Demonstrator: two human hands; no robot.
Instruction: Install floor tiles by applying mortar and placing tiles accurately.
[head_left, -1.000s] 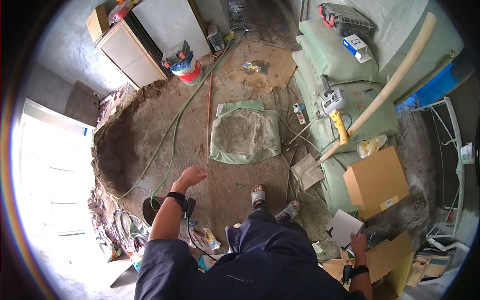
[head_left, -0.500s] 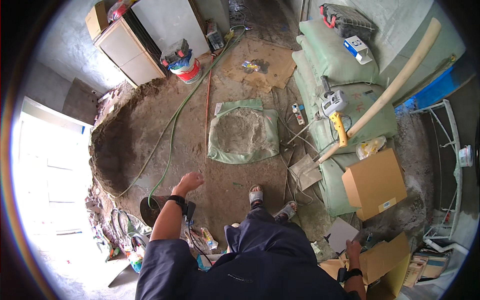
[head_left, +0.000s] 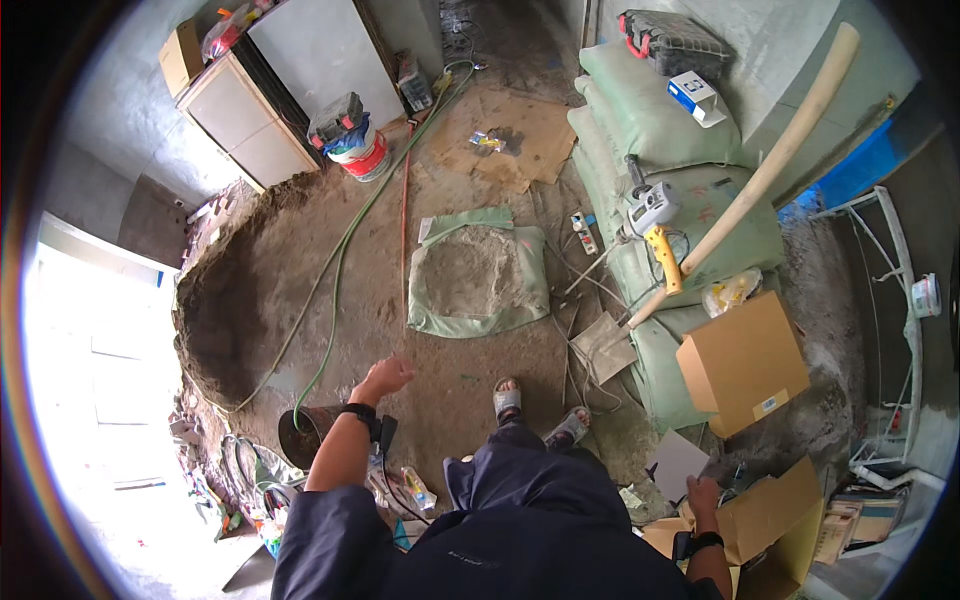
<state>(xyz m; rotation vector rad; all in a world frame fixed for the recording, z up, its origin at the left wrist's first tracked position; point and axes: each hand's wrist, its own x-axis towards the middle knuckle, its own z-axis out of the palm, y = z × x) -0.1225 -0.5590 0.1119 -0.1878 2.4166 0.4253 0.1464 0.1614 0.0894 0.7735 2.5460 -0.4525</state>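
Note:
My left hand (head_left: 386,377) hangs over the bare floor at the lower left, its fingers loosely curled with nothing showing in them. Beneath that forearm stands a dark, rusty bucket (head_left: 297,436) with a green hose end in its mouth. At the lower right my right hand (head_left: 703,494) is closed. A pale grey sheet (head_left: 676,466) lies at its fingers; whether the hand grips it is hidden. Open cardboard flaps (head_left: 775,510) spread beside that wrist. Ahead of my feet a green woven sack (head_left: 436,318) lies opened around a mound of grey powder (head_left: 470,268).
Stacked green sacks (head_left: 655,110) rise on the right, bearing a yellow-handled power mixer (head_left: 655,225). A long-handled shovel (head_left: 745,210) leans across them, near a cardboard box (head_left: 745,365). A green hose (head_left: 345,245) crosses the floor left of the sack. Loose cables (head_left: 570,330) lie near my feet.
The view has shifted slightly, moving most of the scene a little left. My left hand has shifted slightly to the right and its fingers look more curled. My right hand stays beside the grey sheet.

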